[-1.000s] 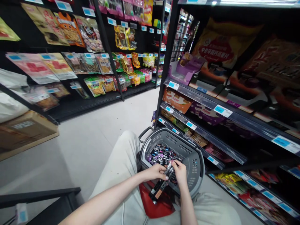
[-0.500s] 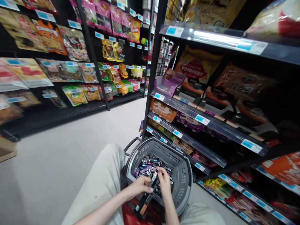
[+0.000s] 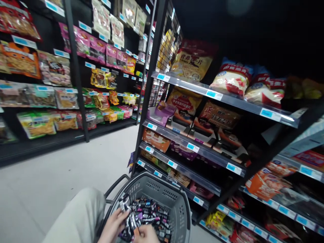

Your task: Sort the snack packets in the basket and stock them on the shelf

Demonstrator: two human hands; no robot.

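head view, landmark: everything is placed by the grey basket [image 3: 178,206], which is set beside the light-trousered knee [image 3: 84,209].
held packets: slim silver-and-black packets [image 3: 132,220] are held above the near left part of the basket; their long axis is slanted, with the upper ends pointed to the basket's far left rim and the lower ends toward its near side.
left hand: narrowed around the packets, which are gripped between thumb and fingers at the basket's left side [image 3: 115,223].
right hand: fingers closed in at the lower ends of the packets, over the basket's near side [image 3: 146,233]; a small orange-brown piece [image 3: 137,231] is touched by the fingertips.
loose packets: many slim dark packets [image 3: 154,214] are heaped inside the basket, pointed various ways.
shelf unit: stocked shelves [image 3: 174,136] are seen beyond and right of the basket.
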